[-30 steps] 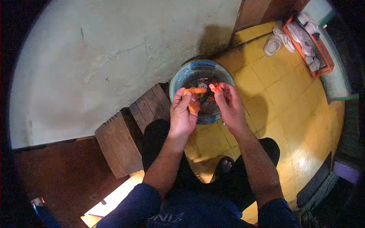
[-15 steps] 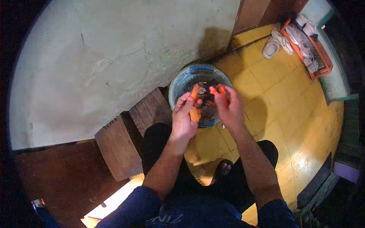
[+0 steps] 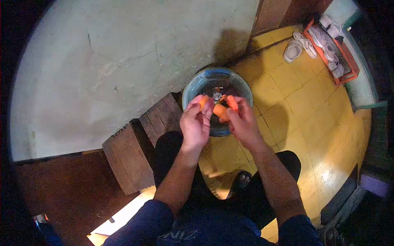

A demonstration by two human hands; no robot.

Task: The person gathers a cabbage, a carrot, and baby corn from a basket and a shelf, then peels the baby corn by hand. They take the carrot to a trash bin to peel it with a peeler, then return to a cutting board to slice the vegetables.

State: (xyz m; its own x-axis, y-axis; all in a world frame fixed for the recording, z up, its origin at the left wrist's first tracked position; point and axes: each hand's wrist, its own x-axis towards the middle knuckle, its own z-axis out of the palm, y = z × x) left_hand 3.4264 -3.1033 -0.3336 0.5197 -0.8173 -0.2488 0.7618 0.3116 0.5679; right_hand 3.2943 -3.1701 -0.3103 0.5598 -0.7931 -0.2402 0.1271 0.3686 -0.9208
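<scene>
Orange piece [image 3: 203, 102], short, pinched in the fingers of the left hand [image 3: 195, 128]. Orange chunk [image 3: 220, 110] sits between the hands, against the thumb of the right hand [image 3: 245, 126], which also grasps a red-orange item [image 3: 232, 102]; too small to tell if it's a tool. Whether the chunk joins the left piece: can't tell, gap looks clear. All three are over a round blue tub [image 3: 216, 72] with pale scraps [image 3: 216, 96] inside. Step in hand, as judged: two-handed handling of the pieces above the tub. Next move likely calls for firm fingertip grips, both hands kept over the tub. Around: sandalled foot [image 3: 241, 182] below on yellow floor tiles [image 3: 305, 119], wooden block [image 3: 128, 159] left, cracked pale wall [image 3: 123, 45] behind, clogs [image 3: 292, 51] beside a red rack [image 3: 349, 67] at upper right.
</scene>
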